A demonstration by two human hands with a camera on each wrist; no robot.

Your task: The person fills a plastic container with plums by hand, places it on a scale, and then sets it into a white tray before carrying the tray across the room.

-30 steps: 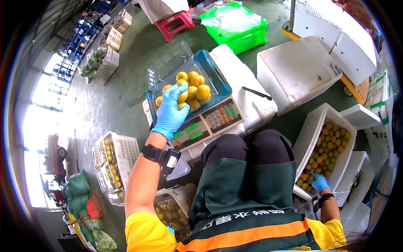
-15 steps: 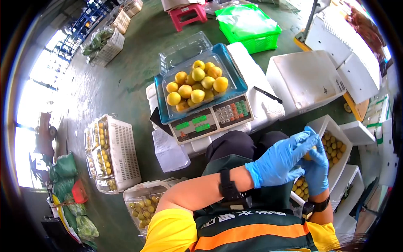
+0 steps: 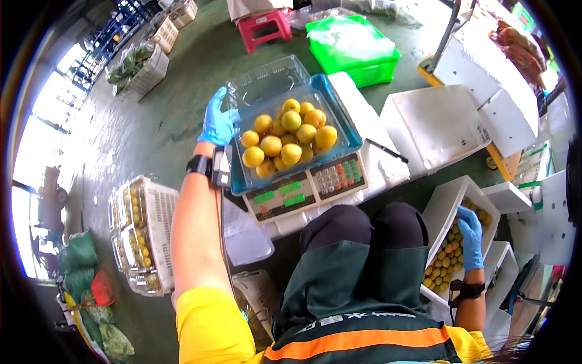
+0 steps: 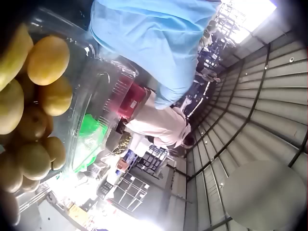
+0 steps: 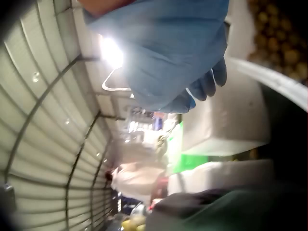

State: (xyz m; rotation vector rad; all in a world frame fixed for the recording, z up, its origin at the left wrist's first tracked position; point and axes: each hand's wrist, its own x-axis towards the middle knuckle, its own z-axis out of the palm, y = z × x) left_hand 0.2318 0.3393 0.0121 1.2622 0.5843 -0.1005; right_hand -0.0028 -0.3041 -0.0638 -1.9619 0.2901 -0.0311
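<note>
My blue-gloved left hand (image 3: 218, 121) is at the left side of an open clear plastic clamshell box (image 3: 267, 85), thumb apart from the fingers. The clamshell holds several yellow plum-like fruits (image 3: 291, 120) and rests on the blue tray (image 3: 356, 142) of a digital scale (image 3: 282, 197). In the left wrist view the glove (image 4: 149, 38) is beside the clamshell's rim, with no fruit showing in it. Over a white foam box (image 3: 438, 209) of similar fruits (image 3: 445, 261), my gloved right hand (image 3: 471, 236) reaches down with loosely bent fingers. The right wrist view shows no fruit in this glove (image 5: 178, 53).
A black-handled knife (image 3: 387, 150) lies on the white foam under the scale. White crates with packed clamshells (image 3: 136, 230) stand at left. A white foam box (image 3: 436, 124), a green crate (image 3: 351, 51) and a red stool (image 3: 265, 30) are farther off.
Half a second ago both hands met over the foam box around a yellow fruit. Since then the left hand has swung back to the clamshell's left side; the right hand is over the loose fruits.
</note>
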